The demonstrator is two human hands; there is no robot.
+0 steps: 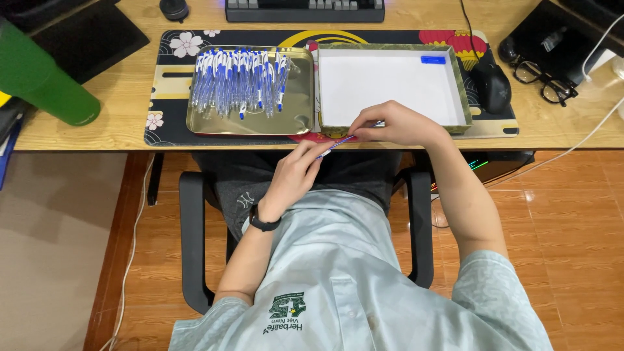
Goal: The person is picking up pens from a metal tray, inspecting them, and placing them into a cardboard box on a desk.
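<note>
Both hands, left (296,174) and right (390,125), pinched shut on one blue-and-white pen (338,144) at the desk (123,97) edge.

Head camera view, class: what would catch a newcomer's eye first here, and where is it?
First, the heap of blue-and-white pens in the gold metal tray at the left of the desk mat. Beside it on the right sits an open box with a white bottom, holding only a small blue piece in its far corner. At the desk's near edge the left hand and right hand hold a single pen between them.
</note>
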